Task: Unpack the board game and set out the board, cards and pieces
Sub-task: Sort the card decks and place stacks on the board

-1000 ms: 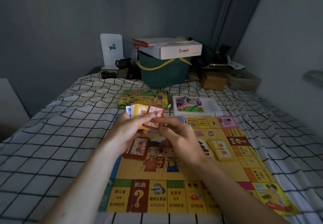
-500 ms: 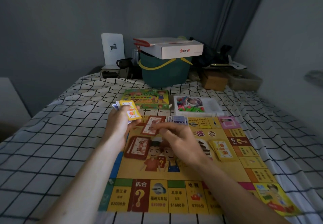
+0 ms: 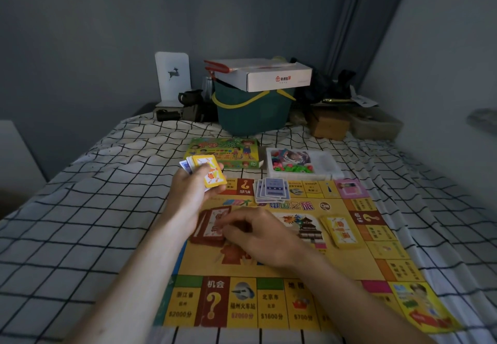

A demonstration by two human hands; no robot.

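A mixed stack of cards (image 3: 205,173) is gripped in the left hand (image 3: 191,194) above the board's (image 3: 295,265) far-left edge. Right hand (image 3: 258,232) fingertips are curled onto the red pile (image 3: 211,226); each card is best squared before release.

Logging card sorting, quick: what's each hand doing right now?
Left hand: holds a fanned stack of cards.
Right hand: fingers on the red deck; grip unclear.
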